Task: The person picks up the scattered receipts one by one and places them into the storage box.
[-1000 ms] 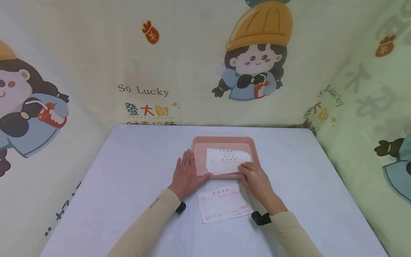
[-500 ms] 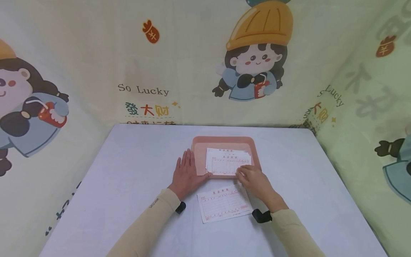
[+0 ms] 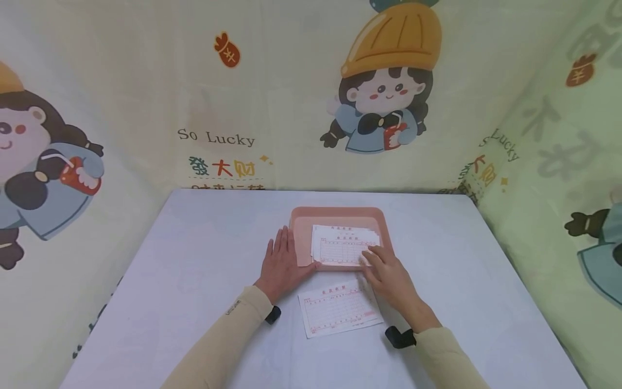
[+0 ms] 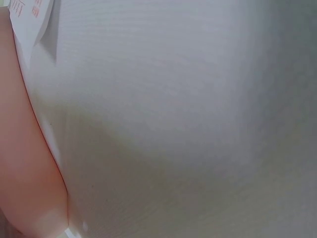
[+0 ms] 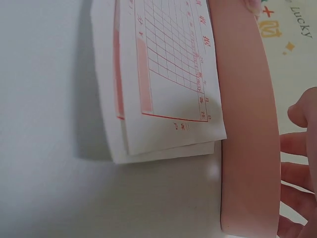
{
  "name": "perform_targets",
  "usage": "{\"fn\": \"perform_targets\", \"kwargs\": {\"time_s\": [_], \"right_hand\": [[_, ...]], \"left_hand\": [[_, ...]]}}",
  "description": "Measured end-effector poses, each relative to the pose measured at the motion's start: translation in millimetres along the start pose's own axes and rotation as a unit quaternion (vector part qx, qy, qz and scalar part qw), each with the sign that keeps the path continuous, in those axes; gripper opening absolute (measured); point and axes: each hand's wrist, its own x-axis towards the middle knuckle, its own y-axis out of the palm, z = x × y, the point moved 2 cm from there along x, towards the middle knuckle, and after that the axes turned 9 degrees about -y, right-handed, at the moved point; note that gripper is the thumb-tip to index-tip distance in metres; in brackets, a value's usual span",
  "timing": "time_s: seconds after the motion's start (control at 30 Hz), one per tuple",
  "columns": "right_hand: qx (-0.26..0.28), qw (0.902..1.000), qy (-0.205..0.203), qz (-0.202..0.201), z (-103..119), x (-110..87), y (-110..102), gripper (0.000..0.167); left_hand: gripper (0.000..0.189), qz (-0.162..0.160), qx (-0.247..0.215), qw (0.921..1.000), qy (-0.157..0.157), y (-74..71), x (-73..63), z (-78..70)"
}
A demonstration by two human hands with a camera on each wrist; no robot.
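A pink tray (image 3: 301, 232) holds a stack of white receipt slips (image 3: 342, 251) printed in red. My left hand (image 3: 282, 267) lies along the tray's left side, fingers straight and thumb stretched to its front left corner. Over the front right corner is my right hand (image 3: 391, 275), its fingers spread and slightly bent near the stack's edge. The right wrist view shows a gap between thumb and fingers, with nothing pinched. Just before the tray lie more receipt slips (image 3: 337, 310); at least two overlapping sheets (image 5: 173, 59) show in the right wrist view.
A white-covered table (image 3: 209, 243) carries everything. Behind it and at both sides hang cream cloth walls (image 3: 291, 108) with cartoon prints. Black wrist cameras, such as the right one (image 3: 399, 337), sit close to the front slips. The left wrist view is mostly tablecloth.
My right hand's fingers pressed together at the stack's right front edge, shifted slightly left, and are now spread and a little further right. The left hand and slips stay in place.
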Motion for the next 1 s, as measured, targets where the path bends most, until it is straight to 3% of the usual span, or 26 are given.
{"fn": "perform_targets", "kwargs": {"time_s": [0.4, 0.7, 1.0], "right_hand": [[-0.010, 0.9993, -0.013, -0.035, 6, -14.4, -7, 0.044], [-0.009, 0.9975, -0.035, -0.061, 14, -23.5, -10, 0.045], [-0.014, 0.9974, -0.050, -0.050, 27, -35.0, -13, 0.051]], "left_hand": [[0.114, 0.007, 0.011, 0.9999, -0.001, -1.8, 1.8, 0.3], [0.111, -0.012, 0.000, 0.9999, 0.006, 0.6, 0.0, 0.1], [0.113, 0.000, -0.002, 1.0000, 0.002, -2.2, -1.7, -1.4]]}}
